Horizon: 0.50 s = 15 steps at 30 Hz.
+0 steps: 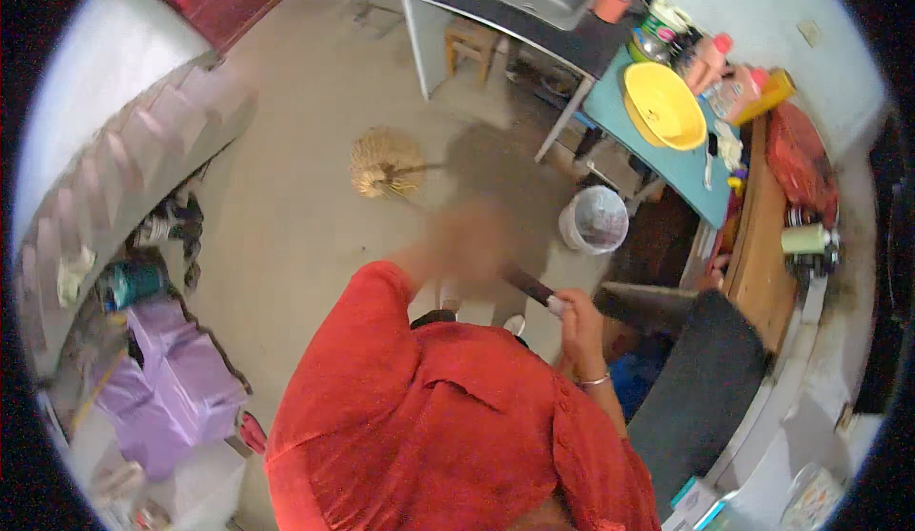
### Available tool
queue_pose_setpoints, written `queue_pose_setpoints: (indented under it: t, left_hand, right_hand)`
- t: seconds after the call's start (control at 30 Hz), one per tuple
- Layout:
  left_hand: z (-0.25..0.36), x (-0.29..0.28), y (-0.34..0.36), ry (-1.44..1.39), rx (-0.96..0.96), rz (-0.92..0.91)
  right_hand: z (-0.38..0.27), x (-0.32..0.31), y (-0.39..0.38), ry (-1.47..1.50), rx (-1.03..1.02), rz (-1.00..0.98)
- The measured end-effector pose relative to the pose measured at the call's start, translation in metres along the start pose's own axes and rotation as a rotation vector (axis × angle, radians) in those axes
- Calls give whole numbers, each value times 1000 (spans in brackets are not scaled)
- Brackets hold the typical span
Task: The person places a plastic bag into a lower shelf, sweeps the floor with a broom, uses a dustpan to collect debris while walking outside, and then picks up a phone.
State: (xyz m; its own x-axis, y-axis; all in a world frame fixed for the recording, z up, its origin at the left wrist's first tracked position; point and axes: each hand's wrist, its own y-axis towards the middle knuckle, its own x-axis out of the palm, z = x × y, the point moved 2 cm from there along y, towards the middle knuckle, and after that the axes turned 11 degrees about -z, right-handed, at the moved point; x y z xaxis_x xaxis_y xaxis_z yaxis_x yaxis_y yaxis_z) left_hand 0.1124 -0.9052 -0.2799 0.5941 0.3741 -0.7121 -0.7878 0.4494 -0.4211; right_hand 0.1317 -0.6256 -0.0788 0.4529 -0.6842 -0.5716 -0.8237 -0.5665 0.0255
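One hand, the right (579,326), wraps around the dark handle (526,285) of a straw broom (385,162), its head spread over the floor (286,169) ahead and left of that grip. The left hand (465,235) blurs too much to tell its hold. Sweeping appears under way; how much is done or left cannot be judged.

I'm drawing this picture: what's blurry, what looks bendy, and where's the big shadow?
Head view: the person's bare left hand is motion-blurred; head view: the long brown wooden board looks bowed by the lens; head view: a dark shadow lies right of the round tan straw broom head.
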Motion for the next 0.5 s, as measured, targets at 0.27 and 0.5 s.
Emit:
queue_pose_setpoints:
  t: [0.27, 0.5]
  left_hand:
    - [99, -38, -86, -118, -279, 530]
    - [217, -37, -158, -366, -713, 839]
  right_hand:
    - [-53, -79, 53, 4, -287, -316]
    - [-98, -84, 98, 295, -602, -437]
